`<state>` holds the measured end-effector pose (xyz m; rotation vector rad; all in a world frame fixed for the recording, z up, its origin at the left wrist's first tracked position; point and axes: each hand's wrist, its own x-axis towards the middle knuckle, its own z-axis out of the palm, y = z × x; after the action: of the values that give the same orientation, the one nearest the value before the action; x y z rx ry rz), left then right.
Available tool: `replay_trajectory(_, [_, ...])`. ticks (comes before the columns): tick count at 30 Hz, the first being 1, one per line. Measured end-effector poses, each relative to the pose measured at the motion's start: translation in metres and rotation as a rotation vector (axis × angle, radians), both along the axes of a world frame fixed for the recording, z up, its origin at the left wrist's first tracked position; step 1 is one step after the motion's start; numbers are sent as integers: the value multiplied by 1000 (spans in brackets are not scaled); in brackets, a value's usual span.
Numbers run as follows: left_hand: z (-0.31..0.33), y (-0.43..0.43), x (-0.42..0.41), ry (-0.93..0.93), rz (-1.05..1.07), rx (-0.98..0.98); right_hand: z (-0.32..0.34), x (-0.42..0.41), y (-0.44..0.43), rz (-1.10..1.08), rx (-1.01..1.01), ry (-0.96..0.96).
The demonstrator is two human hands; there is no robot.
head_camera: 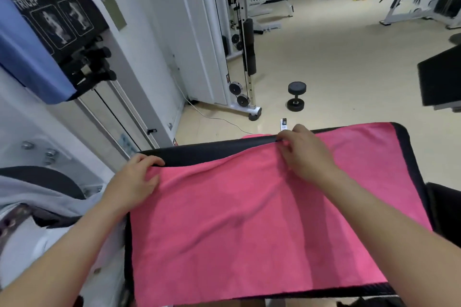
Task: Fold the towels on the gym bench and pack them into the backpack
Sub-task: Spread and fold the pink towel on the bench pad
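Note:
A pink towel [249, 219] lies spread over the black gym bench [199, 154], covering most of the pad. My left hand [136, 179] grips the towel's far left corner at the bench's left end. My right hand [303, 151] pinches the towel's far edge near the middle of the bench's far side. A small part of the pink cloth hangs over the far edge. No backpack can be made out for certain.
A tricep machine [62, 27] stands at left with grey and patterned cloth [37, 199] piled below it. A black dumbbell [296, 96] and a cable tower [245, 57] stand on the beige floor beyond. Another black pad [441, 77] juts in at right.

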<state>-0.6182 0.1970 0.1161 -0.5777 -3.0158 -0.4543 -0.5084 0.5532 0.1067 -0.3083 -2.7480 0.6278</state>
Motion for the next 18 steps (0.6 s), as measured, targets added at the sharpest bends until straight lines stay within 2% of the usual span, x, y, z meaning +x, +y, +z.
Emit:
replay_trajectory(3, [0,-7,-3,-1,51,-21,8,1,-18,55,-100,79])
replay_trajectory(7, [0,-5,-13,17,278,181,6,-6,-51,259,-5,66])
replay_trajectory(11, [-2,-11,-26,51,413,268,-10,-15,-52,267,30,82])
replay_trajectory(15, [3,-12,-20,-18,408,333,-14,-19,-53,241,37,72])
replay_trajectory(18, [21,-5,3,-116,256,415,-5,-18,-61,197,-32,8])
